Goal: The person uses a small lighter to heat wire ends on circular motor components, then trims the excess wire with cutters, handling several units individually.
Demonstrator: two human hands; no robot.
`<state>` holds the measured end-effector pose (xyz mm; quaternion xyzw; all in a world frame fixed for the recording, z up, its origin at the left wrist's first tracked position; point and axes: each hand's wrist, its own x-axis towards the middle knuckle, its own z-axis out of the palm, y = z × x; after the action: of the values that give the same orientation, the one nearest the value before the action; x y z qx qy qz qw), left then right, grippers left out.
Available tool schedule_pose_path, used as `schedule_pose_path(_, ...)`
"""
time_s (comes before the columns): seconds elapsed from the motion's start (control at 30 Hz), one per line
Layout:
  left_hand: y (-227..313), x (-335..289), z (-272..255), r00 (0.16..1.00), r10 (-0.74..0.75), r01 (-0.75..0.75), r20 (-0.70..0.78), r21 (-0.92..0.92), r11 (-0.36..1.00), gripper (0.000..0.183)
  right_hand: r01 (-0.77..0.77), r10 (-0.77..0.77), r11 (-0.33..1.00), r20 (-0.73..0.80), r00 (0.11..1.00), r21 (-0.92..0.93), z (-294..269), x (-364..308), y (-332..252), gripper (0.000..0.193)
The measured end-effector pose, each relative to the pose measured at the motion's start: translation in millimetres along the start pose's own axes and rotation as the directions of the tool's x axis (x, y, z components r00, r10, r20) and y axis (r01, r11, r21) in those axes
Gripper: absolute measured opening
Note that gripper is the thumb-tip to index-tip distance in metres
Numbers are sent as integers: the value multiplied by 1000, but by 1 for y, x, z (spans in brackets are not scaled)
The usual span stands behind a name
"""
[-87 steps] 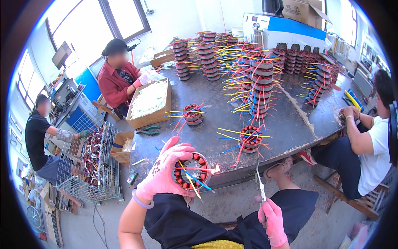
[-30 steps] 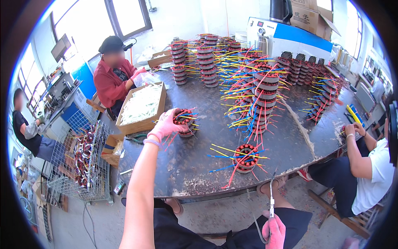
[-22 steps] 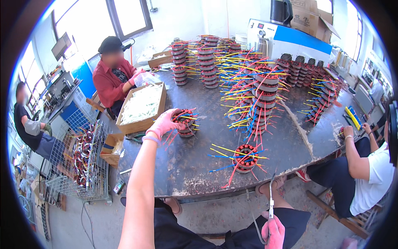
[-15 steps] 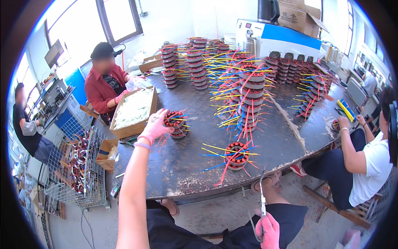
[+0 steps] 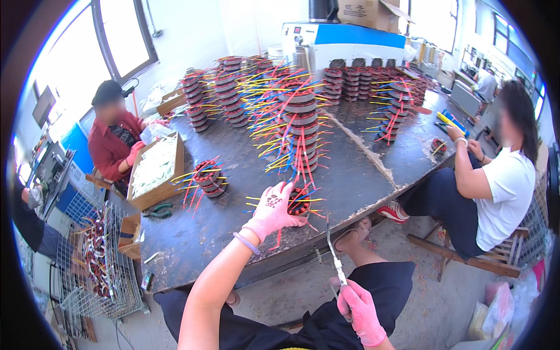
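Note:
My left hand, in a pink glove, is closed around the left side of a small wound stator near the table's front edge. Red, blue and yellow leads stick out around the stator; the glove hides part of it. My right hand, also gloved in pink, grips a slim metal tool with a thin, slightly bent tip, held upright beyond the table edge. Its exact kind is unclear. To the left stands a short stack of stators. Behind my left hand rises a tall stator stack with many leads.
A box of white strips lies at the left, by a person in red. Green-handled pliers are near it. A wire basket stands left of the table. A person in white sits at the right.
My left hand has moved right, from the short stack to the single stator at the front, and closed on it. My right hand with the tool has shifted slightly left; the view has turned right.

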<state>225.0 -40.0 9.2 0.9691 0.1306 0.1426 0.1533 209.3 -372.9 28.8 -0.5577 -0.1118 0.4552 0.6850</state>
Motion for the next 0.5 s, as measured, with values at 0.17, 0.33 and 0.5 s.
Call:
schedule_pose_path(0.17,7,12,0,994,-86,88,70,-23,996,107,-29,29,1000,0,1000,11,-1,-2,0,39)
schedule_pose_path(0.33,12,6,-14,998,32,-36,-62,-68,997,101,-39,39,999,-7,999,-4,-2,-9,-5,38)
schedule_pose_path(0.5,-2,-57,-77,991,-53,50,-120,-28,998,100,-7,10,999,60,998,-48,10,-8,-4,39)
